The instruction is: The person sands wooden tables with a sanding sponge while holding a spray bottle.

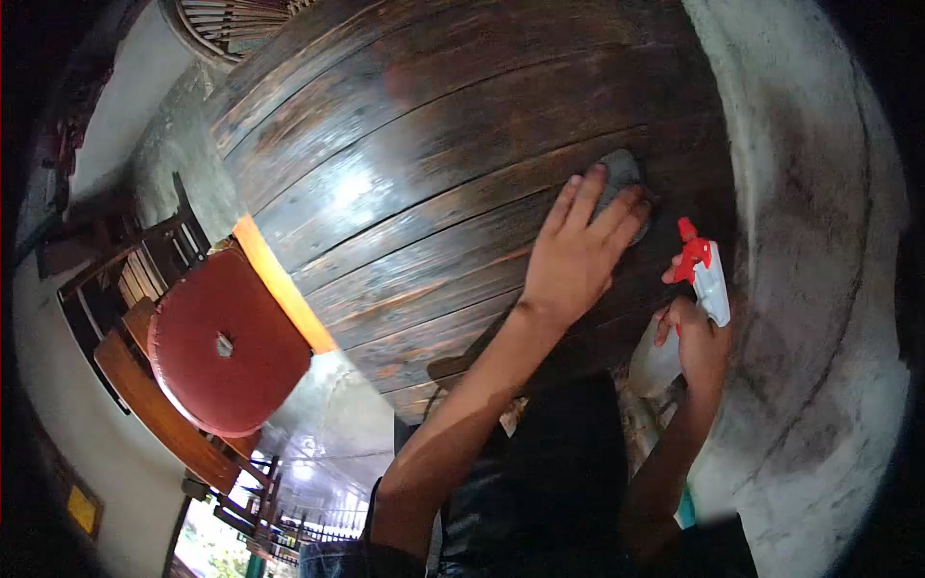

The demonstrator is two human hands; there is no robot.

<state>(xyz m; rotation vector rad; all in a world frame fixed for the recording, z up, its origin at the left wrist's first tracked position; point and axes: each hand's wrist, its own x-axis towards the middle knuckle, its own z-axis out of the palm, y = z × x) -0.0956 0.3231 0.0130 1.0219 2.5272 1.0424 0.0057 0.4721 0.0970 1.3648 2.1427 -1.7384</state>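
Observation:
My left hand (576, 252) presses a grey cloth (621, 175) flat against the dark wooden planks of the table (414, 193), near the table's right side. Its fingers lie spread over the cloth. My right hand (696, 332) is wrapped round a spray bottle (657, 364) with a red and white trigger head (701, 265). The bottle is beside the table's right edge, its nozzle pointing up in the view. Part of the bottle's body is hidden behind the fingers.
A chair with a red round seat (226, 337) stands at the left, next to the table's light-coloured edge (281, 284). A rattan chair (226, 24) is at the upper left. A rough grey wall (809, 241) runs along the right.

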